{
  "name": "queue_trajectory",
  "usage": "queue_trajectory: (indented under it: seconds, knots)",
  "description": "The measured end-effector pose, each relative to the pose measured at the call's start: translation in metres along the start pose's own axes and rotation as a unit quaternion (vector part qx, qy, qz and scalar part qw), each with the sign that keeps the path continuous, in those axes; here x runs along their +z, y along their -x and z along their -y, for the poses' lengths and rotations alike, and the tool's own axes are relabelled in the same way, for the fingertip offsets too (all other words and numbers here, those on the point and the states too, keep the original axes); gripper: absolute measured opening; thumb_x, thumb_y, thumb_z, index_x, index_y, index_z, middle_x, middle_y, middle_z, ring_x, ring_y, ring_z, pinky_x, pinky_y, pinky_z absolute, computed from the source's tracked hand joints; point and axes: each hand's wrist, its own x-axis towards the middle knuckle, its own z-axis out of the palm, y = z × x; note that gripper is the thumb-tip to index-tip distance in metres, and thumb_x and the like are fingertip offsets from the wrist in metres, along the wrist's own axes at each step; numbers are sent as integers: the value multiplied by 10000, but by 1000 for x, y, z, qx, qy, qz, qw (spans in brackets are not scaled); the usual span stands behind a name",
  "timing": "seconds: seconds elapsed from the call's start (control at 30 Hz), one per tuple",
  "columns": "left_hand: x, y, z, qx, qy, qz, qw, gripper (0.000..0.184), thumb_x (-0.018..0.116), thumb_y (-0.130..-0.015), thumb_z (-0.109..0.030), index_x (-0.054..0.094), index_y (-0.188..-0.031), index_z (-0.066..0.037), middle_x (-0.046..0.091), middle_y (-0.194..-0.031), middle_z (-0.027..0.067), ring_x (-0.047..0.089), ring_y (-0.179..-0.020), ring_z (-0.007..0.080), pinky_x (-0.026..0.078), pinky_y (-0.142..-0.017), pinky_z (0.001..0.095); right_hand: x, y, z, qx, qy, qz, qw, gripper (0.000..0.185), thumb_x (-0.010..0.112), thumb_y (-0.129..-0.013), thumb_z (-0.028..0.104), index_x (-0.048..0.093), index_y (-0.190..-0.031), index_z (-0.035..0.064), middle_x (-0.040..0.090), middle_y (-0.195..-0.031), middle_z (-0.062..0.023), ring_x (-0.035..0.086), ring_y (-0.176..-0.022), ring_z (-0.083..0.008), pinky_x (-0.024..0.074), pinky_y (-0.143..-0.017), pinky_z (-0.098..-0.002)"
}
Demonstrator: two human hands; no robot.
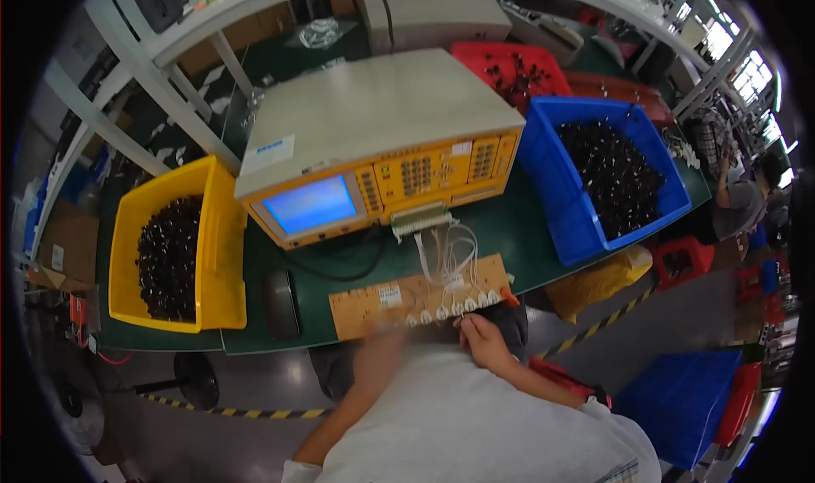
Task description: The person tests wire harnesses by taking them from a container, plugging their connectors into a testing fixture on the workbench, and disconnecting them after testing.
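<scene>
A wooden board (pixel 356 315) lies at the table's front edge, with a row of white connectors (pixel 441 312) along its near side. Light-coloured wires (pixel 431 266) run from these connectors up to the yellow-fronted test instrument (pixel 407 176), whose screen is lit blue. My right hand (pixel 482 340) is at the board's front edge, fingers pinched together beside the middle connectors; whatever is between them is too small to make out. Smeared by motion, my left hand (pixel 379 347) is by the board's lower left part, and its fingers cannot be read.
A yellow bin (pixel 222 262) of small black parts stands left, a blue bin (pixel 556 203) of similar parts right. Behind is a red tray (pixel 475 54). A dark flat object (pixel 281 305) lies left of the board. Another person (pixel 740 207) is at far right.
</scene>
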Motion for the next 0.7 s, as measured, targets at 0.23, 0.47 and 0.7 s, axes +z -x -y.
queue_trajectory:
  seconds: [0.23, 0.47, 0.7]
  knots:
    - [-4, 3, -3, -8, 10, 10, 1000, 214, 715, -842, -129, 710, -1055, -113, 681, -788, 161, 681, -665, 283, 527, -574, 333, -2, -3, 7, -5, -38, -17, 999, 277, 470, -1028, 219, 620, -971, -6, 562, -721, -28, 541, -664, -103, 471, -641, -253]
    - [-1, 4, 3, -10, 35, 5, 999, 212, 706, -851, -137, 708, -1061, -109, 681, -783, 157, 681, -667, 284, 527, -579, 336, -7, -3, -9, 75, -105, 13, 992, 272, 510, -993, 206, 645, -888, -5, 580, -735, -25, 550, -674, -102, 480, -646, -247]
    - [-4, 8, 2, -14, 47, -7, 999, 204, 703, -853, -144, 710, -1052, -101, 687, -823, 171, 687, -717, 302, 531, -617, 344, 2, -9, 6, 96, -124, -36, 987, 258, 532, -980, 221, 663, -932, 4, 591, -759, -21, 568, -683, -98, 498, -656, -250]
